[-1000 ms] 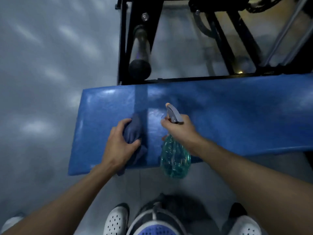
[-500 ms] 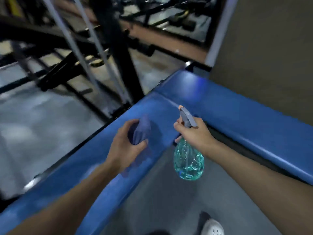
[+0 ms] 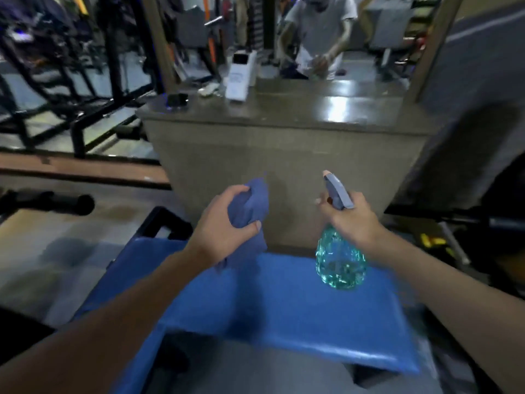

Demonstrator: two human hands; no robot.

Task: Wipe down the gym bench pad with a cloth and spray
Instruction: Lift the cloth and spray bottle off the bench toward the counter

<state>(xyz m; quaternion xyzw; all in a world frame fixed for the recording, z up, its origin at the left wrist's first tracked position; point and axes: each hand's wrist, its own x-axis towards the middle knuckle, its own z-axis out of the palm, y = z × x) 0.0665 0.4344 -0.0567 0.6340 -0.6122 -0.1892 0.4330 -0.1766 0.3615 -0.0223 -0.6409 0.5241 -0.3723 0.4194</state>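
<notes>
The blue bench pad [image 3: 298, 305] stretches across the lower middle of the view. My left hand [image 3: 224, 226] is raised above its far edge, closed around a bunched blue cloth [image 3: 251, 207] that hangs clear of the pad. My right hand [image 3: 350, 216] grips the neck of a clear teal spray bottle [image 3: 339, 264] with a grey trigger head, held upright over the pad's far right part, nozzle pointing away from me.
A grey stone counter [image 3: 284, 143] stands just beyond the pad, with a white device [image 3: 240, 78] and small items on top. Behind it a person [image 3: 318, 32] in a pale shirt stands. Black gym frames [image 3: 71, 81] fill the left; a dark machine sits right.
The view swung up from the floor and pad to the counter. My left hand lifted the cloth off the pad. The bottle stayed upright in my right hand.
</notes>
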